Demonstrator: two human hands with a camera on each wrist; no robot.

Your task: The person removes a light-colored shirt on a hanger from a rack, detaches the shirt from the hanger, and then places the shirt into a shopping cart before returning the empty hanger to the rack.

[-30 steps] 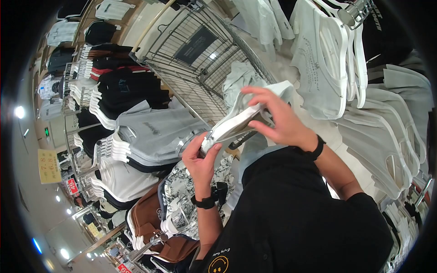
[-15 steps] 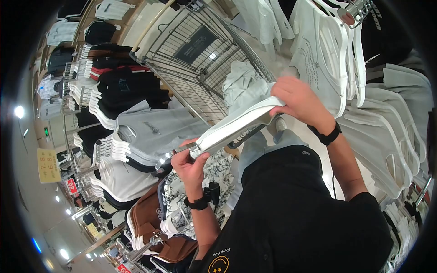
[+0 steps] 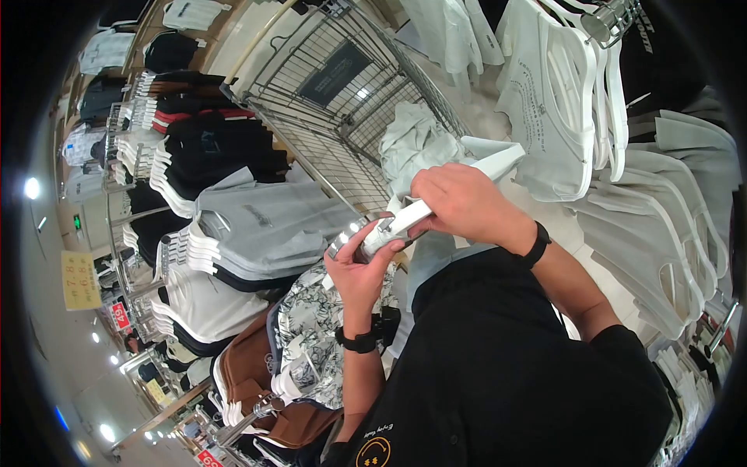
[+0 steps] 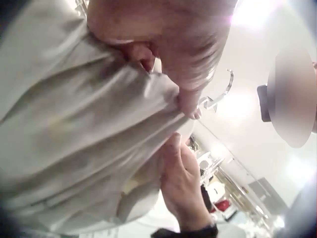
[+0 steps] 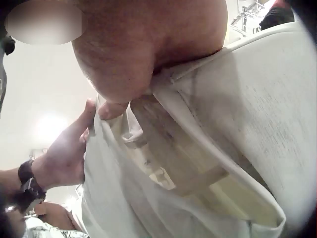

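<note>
A pale grey-white shirt (image 3: 498,159) on a hanger is held up between both hands, its neckline stretched in a band. At its near end the left hand (image 3: 359,274) pinches the shirt between thumb and fingers, close to the metal hanger hook (image 4: 227,87). The right hand (image 3: 461,201) grips the neckline just beyond, its fingers curled over the fabric and partly hidden by it. In the right wrist view the open neck of the shirt (image 5: 198,104) hangs below that hand. Most of the hanger is hidden inside the cloth.
Ahead stands a wire shopping cart (image 3: 342,117) with a crumpled pale garment (image 3: 420,140) in it. Racks of hanging shirts line both sides: grey shirts (image 3: 264,226) at left, pale shirts (image 3: 537,117) on white hangers at right. Patterned clothing (image 3: 311,335) hangs near the left forearm.
The right hand has slid along the neckline toward the left hand, so the two are closer together. The left hand has come up and right, and the shirt's far end now sticks out beyond the right hand.
</note>
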